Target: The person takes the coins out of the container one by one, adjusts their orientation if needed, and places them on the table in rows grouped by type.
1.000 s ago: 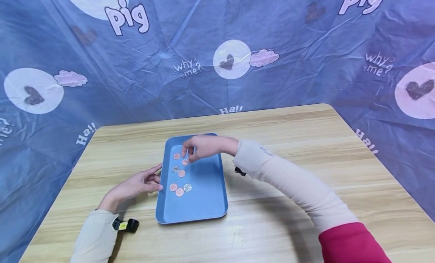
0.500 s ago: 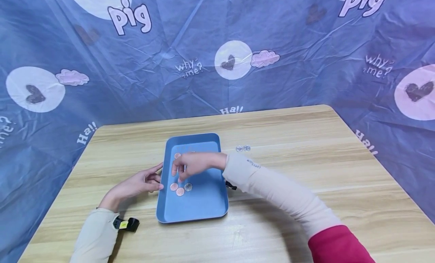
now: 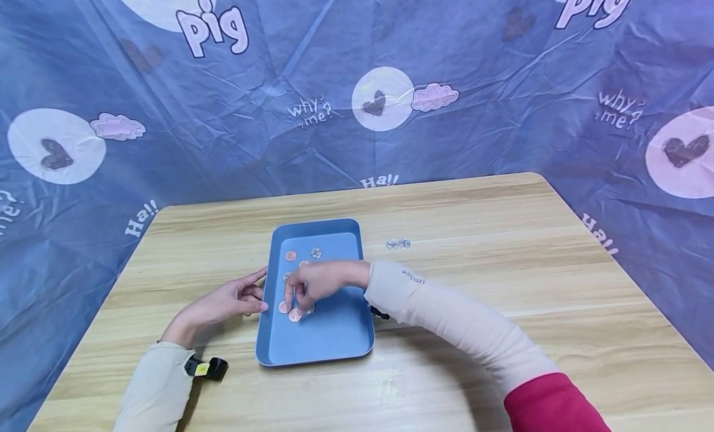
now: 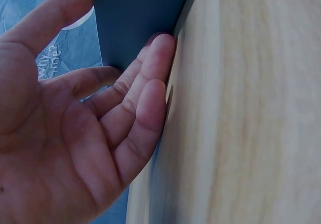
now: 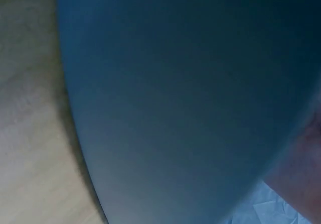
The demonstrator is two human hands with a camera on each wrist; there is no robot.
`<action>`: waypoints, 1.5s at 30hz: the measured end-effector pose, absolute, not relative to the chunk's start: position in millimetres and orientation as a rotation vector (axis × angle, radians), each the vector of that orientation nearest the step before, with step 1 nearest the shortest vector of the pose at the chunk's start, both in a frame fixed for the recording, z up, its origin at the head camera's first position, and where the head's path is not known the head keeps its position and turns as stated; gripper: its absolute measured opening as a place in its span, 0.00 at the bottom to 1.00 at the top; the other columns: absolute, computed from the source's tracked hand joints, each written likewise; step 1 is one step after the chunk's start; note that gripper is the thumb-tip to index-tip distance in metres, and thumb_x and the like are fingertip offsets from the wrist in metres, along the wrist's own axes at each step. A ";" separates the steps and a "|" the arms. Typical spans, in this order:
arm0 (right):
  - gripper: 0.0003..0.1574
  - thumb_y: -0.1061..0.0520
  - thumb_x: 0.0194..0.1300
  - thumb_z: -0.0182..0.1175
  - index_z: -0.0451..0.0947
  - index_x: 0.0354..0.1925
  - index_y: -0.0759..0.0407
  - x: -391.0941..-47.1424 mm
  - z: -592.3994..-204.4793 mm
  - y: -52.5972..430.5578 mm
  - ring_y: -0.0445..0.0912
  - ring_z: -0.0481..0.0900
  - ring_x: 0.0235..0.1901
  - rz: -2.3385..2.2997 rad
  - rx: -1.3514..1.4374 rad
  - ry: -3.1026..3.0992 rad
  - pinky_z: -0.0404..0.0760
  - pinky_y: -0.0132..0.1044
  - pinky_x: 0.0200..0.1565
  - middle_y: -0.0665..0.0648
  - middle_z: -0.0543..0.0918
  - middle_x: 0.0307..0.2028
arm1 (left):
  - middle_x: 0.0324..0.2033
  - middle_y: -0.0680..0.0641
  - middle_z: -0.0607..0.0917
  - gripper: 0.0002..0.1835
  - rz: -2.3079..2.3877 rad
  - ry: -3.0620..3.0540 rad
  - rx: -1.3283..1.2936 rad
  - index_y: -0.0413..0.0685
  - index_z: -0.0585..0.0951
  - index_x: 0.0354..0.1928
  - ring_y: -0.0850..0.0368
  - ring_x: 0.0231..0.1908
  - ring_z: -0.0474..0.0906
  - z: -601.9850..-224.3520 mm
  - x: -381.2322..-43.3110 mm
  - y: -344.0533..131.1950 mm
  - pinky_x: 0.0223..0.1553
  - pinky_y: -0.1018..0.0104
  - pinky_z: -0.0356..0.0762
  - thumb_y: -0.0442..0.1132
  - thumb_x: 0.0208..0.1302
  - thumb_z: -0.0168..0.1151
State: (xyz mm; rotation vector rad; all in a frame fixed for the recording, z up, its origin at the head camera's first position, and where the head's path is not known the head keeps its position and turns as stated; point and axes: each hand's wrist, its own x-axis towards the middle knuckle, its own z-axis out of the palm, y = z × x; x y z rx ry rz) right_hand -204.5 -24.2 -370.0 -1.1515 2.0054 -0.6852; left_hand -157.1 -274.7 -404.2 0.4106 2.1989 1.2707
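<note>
In the head view a blue tray (image 3: pixel 318 351) lies on the table with several coins in it. My left hand (image 3: pixel 225 303) rests at its left side, fingertips touching the outer wall; in the left wrist view the fingers (image 4: pixel 156 58) lie along that wall by the tabletop. My right hand (image 3: pixel 318 283) is over the tray's left half, index finger and thumb pointing down, apart, at a copper-coloured coin (image 3: pixel 284 308) and another copper-coloured coin (image 3: pixel 294 316). A silver coin beside them is partly covered. Farther back lie a copper-coloured coin (image 3: pixel 290 256) and a silver coin (image 3: pixel 316 253).
Two silver coins (image 3: pixel 398 243) sit side by side on the wooden table (image 3: pixel 474 233), right of the tray. A printed blue cloth (image 3: pixel 312 147) hangs behind the table. The right wrist view holds mostly the tray's blurred blue outer side (image 5: pixel 175 108).
My right hand has moved from the far part of the tray toward its near coins. That uncovers a silver coin in the tray and two on the table. My left hand stays put.
</note>
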 end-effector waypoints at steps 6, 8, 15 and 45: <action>0.14 0.64 0.59 0.65 0.79 0.45 0.59 -203.5 -375.0 -23.2 0.36 0.69 0.22 -0.665 -1.124 2.010 0.67 0.25 0.27 0.46 0.75 0.23 | 0.45 0.36 0.80 0.49 1.271 2.199 0.411 0.36 0.43 0.75 0.61 0.40 0.76 -405.4 -157.1 -274.5 0.38 0.70 0.77 0.40 0.63 0.64; 0.13 0.64 0.59 0.66 0.79 0.44 0.60 -204.3 -376.5 -22.8 0.36 0.70 0.22 -0.664 -1.119 2.014 0.67 0.25 0.27 0.46 0.75 0.22 | 0.45 0.36 0.80 0.49 1.274 2.197 0.417 0.35 0.43 0.75 0.61 0.40 0.77 -405.8 -157.1 -274.6 0.38 0.70 0.78 0.40 0.63 0.64; 0.13 0.63 0.56 0.69 0.80 0.41 0.58 -206.9 -380.7 -21.3 0.37 0.69 0.23 -0.617 -1.104 2.049 0.67 0.25 0.28 0.47 0.74 0.22 | 0.46 0.35 0.80 0.49 1.295 2.181 0.420 0.35 0.43 0.75 0.61 0.40 0.77 -406.3 -156.7 -275.4 0.38 0.69 0.78 0.39 0.63 0.64; 0.11 0.64 0.56 0.68 0.80 0.38 0.54 -211.5 -396.6 -21.7 0.35 0.66 0.20 -0.552 -1.146 2.124 0.65 0.25 0.26 0.45 0.70 0.18 | 0.46 0.36 0.79 0.49 1.275 2.195 0.394 0.36 0.43 0.75 0.61 0.40 0.76 -404.1 -156.6 -274.8 0.39 0.69 0.78 0.40 0.63 0.64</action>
